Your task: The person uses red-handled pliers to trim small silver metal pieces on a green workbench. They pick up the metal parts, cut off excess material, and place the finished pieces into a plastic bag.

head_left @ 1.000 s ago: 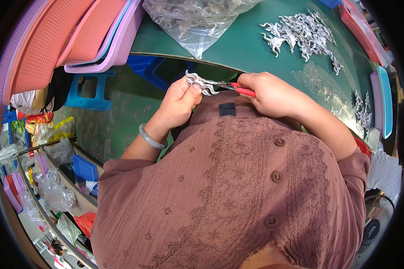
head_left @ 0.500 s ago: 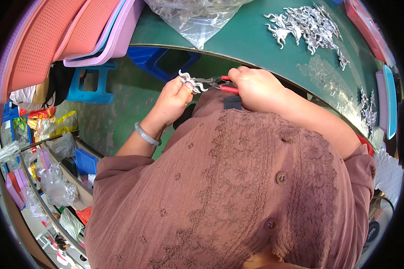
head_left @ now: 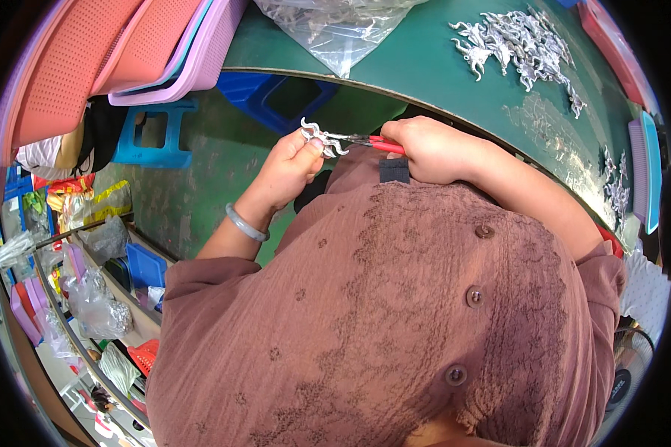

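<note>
Between the thumb and fingers of my left hand (head_left: 291, 165) is a small silvery metal casting (head_left: 322, 138) with curling arms. My right hand (head_left: 431, 147) is closed around the red handles of a pair of pliers (head_left: 384, 144). The pliers' jaws point left and meet the casting's right side; whether they grip it is too small to tell. Both hands are above my lap, just in front of the table edge. A pile of similar silvery castings (head_left: 518, 48) lies on the green table (head_left: 417, 63), farther off to the right.
A clear plastic bag (head_left: 343, 33) of metal pieces lies at the table's far side. Stacked pink and orange baskets (head_left: 63, 74) stand at upper left, near a blue stool (head_left: 153, 134). More castings (head_left: 616, 186) and a blue tray (head_left: 651, 173) are at the right.
The pliers' handles have come together and their jaws look more closed. The casting stays in my left hand, slightly turned. The whole view has shifted a little.
</note>
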Demonstrator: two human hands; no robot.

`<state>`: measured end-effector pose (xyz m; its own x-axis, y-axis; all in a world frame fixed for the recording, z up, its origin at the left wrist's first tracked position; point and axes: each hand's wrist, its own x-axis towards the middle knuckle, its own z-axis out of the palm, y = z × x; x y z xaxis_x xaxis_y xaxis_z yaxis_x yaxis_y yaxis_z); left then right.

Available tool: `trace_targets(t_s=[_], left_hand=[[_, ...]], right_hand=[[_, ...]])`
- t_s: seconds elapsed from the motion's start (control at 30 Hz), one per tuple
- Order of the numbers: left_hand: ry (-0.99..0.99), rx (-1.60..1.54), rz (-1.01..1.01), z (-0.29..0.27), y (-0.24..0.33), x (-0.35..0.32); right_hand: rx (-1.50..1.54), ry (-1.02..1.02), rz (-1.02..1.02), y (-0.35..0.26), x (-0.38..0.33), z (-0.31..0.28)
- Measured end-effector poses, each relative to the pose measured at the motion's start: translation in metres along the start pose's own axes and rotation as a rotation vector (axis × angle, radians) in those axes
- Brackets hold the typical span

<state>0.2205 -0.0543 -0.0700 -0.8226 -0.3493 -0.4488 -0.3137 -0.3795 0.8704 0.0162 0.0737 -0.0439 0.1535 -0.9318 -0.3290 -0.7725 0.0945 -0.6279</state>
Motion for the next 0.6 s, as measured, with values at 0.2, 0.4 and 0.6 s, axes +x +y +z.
trace_targets(t_s=[0.2, 0.4, 0.6], left_hand=[[-0.058, 0.11, -0.01, -0.008, 0.006, -0.002], [-0.018, 0.155, -0.008, -0.011, 0.01, -0.006], [0.003, 0.199, -0.067, -0.013, 0.008, -0.014]], right_hand=[[0.057, -0.054, 0.004, -0.002, 0.004, 0.0], [0.06, -0.062, 0.077, -0.014, 0.004, -0.001], [-0.067, -0.053, 0.137, -0.031, 0.005, -0.002]])
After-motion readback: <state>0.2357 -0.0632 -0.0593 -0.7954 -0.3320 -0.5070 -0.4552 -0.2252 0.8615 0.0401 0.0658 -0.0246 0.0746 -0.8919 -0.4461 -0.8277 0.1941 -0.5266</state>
